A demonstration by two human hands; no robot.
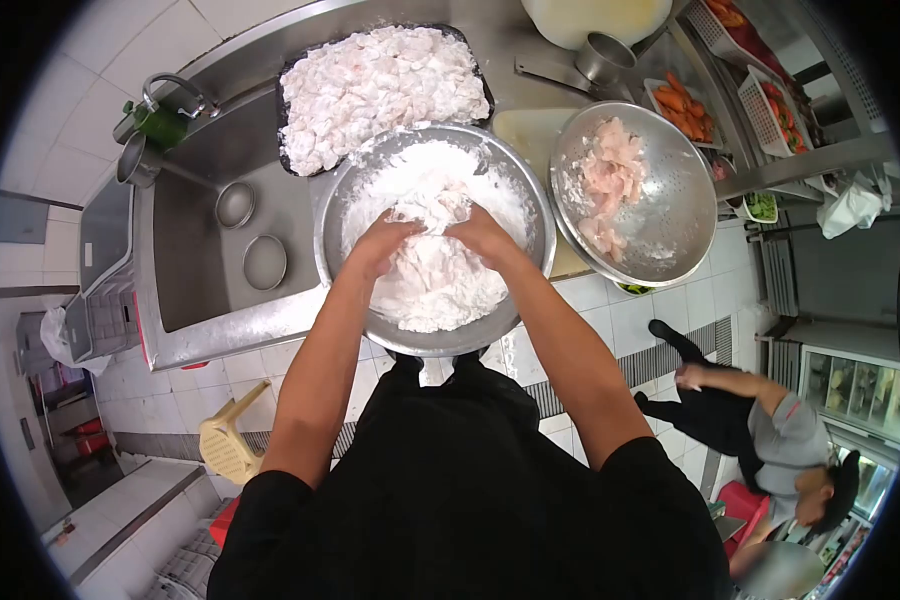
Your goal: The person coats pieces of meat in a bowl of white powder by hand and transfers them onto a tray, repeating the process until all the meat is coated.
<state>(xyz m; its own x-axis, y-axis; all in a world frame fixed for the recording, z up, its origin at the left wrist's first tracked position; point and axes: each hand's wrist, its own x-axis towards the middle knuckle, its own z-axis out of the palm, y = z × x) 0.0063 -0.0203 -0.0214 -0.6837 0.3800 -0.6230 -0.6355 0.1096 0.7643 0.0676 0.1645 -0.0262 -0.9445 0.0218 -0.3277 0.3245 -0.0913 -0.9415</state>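
Both hands are in a large metal bowl (335, 262) of white flour (440, 300) with coated pieces in it. My left hand (382, 240) is on the left side of the flour, its fingers curled round floury pieces. Opposite it, my right hand (482, 238) has its fingers partly buried in the same heap. Between the hands lie flour-covered pieces (432, 210). Behind the bowl, a dark tray (488, 88) is heaped with floured pieces (385, 85). To the right, a perforated metal bowl (682, 215) holds pale raw meat (613, 170).
A sink (195, 260) with two round metal strainers is at the left, below a faucet (170, 85). A metal pot (605, 58) and a basket of carrots (682, 105) stand at the back right. A yellow stool (228, 440) and a co-worker (770, 430) are behind.
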